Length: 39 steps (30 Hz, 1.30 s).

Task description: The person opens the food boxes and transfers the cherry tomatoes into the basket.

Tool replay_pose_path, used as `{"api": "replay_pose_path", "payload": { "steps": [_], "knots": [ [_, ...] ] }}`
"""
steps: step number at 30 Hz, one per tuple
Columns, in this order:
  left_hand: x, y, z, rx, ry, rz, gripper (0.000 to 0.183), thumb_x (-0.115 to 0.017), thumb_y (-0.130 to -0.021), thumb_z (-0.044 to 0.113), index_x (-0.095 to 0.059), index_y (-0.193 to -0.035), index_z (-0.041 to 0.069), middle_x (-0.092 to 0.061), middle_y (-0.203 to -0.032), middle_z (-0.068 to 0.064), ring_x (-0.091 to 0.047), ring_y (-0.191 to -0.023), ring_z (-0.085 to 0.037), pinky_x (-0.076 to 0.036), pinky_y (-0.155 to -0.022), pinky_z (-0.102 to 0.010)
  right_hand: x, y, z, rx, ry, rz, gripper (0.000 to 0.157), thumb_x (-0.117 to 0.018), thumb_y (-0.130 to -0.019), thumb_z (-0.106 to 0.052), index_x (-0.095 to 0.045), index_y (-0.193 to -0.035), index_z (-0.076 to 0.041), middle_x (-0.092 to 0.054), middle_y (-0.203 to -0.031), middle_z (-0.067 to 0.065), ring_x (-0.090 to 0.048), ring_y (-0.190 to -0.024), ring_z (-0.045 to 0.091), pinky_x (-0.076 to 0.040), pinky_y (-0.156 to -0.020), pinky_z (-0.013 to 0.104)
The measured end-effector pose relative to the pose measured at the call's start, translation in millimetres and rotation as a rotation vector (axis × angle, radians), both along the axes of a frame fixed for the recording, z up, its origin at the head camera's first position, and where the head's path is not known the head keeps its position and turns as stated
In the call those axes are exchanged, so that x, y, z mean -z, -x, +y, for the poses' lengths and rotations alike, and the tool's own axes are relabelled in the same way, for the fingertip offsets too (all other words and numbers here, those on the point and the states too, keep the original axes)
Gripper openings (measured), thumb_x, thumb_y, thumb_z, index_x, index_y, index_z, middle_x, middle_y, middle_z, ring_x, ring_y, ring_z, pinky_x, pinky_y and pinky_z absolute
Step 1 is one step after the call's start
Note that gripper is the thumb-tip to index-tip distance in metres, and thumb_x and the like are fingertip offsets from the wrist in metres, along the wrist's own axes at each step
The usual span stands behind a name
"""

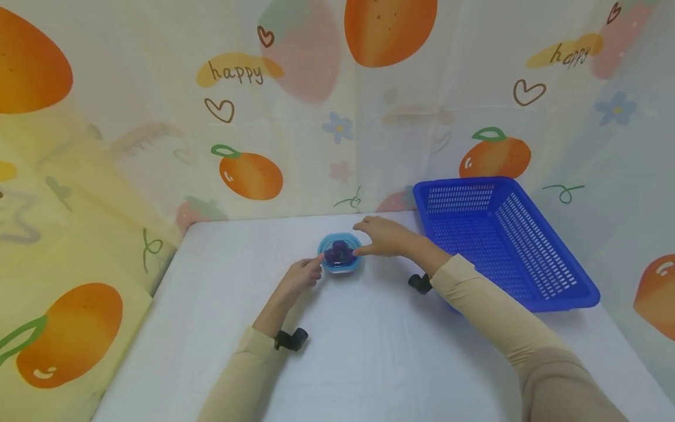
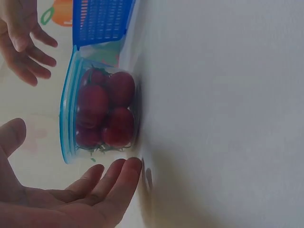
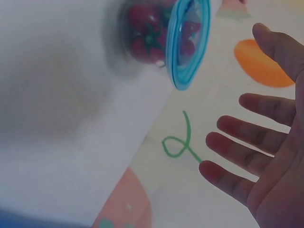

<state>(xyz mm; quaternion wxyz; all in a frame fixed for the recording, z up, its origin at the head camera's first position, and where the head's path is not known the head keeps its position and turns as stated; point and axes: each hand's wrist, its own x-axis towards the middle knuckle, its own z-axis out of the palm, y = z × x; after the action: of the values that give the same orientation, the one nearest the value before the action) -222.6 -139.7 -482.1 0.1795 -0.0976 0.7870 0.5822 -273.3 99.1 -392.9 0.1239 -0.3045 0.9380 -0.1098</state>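
A clear plastic food container with a light blue rimmed lid (image 1: pixel 337 236) stands on the white table. Several red tomatoes (image 2: pixel 92 104) with green stems fill it, looking dark purple from the head view. Just left of the container is my left hand (image 1: pixel 300 278); its fingers are extended and its fingertips lie close to the container's side and the tabletop. My right hand (image 1: pixel 389 237) hovers on the other side, fingers spread and slightly bent. In the right wrist view a gap shows between those fingers (image 3: pixel 251 137) and the lid. Neither hand grips anything.
A large blue plastic basket (image 1: pixel 572 275) with slotted walls stands on the right side of the table, beside my right forearm. Behind the table hangs a cloth (image 1: pixel 300 129) printed with fruit. A small black camera (image 1: pixel 292 339) is strapped at my left wrist.
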Motion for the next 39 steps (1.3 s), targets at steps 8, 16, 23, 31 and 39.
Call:
{"api": "replay_pose_path", "payload": {
  "steps": [8,16,23,31,39],
  "knots": [
    [7.4,-4.8,5.8,-0.027,-0.198,-0.041,0.065,-0.054,-0.098,0.036,-0.041,-0.137,-0.014,-0.054,-0.133,-0.031,-0.056,-0.124,-0.039,-0.043,-0.11,-0.044,9.6,-8.1,-17.3,-0.085,-0.049,-0.003,0.054,-0.068,-0.09,-0.039,-0.06,-0.131,-0.005,-0.062,-0.128,0.014,-0.058,-0.12,0.028,-0.046,-0.106,0.042],
    [14.6,-10.3,12.0,-0.025,-0.202,-0.038,0.048,-0.057,-0.096,0.027,-0.055,-0.125,-0.012,-0.063,-0.122,-0.028,-0.067,-0.104,-0.028,-0.052,-0.1,-0.04,16.9,-17.9,-28.0,-0.13,-0.041,0.007,0.041,-0.072,-0.088,-0.028,-0.066,-0.12,-0.003,-0.067,-0.121,0.011,-0.06,-0.117,0.027,-0.047,-0.105,0.04],
    [14.6,-12.4,17.3,-0.051,-0.185,-0.035,0.042,-0.059,-0.095,0.023,-0.06,-0.122,-0.009,-0.067,-0.115,-0.025,-0.07,-0.097,-0.023,-0.056,-0.092,-0.035,23.5,-21.4,-32.3,-0.166,-0.024,0.005,0.037,-0.072,-0.088,-0.021,-0.067,-0.119,-0.001,-0.067,-0.12,0.013,-0.061,-0.116,0.028,-0.048,-0.104,0.041],
    [15.6,-14.7,20.6,-0.086,-0.246,-0.022,0.031,-0.058,-0.096,0.016,-0.063,-0.113,-0.009,-0.073,-0.098,-0.018,-0.07,-0.082,-0.016,-0.058,-0.075,-0.026,30.4,-25.6,-37.4,-0.199,-0.048,0.062,0.026,-0.071,-0.087,-0.016,-0.071,-0.11,-0.003,-0.069,-0.104,0.009,-0.064,-0.099,0.023,-0.053,-0.094,0.037],
    [13.8,-15.2,22.6,-0.132,-0.323,-0.022,0.021,-0.06,-0.093,0.01,-0.065,-0.106,-0.005,-0.073,-0.087,-0.005,-0.07,-0.08,-0.013,-0.057,-0.073,-0.024,33.0,-27.9,-39.5,-0.223,-0.081,0.143,0.02,-0.072,-0.086,-0.013,-0.074,-0.105,-0.005,-0.068,-0.096,0.005,-0.064,-0.092,0.02,-0.054,-0.09,0.036]
  ]
}}
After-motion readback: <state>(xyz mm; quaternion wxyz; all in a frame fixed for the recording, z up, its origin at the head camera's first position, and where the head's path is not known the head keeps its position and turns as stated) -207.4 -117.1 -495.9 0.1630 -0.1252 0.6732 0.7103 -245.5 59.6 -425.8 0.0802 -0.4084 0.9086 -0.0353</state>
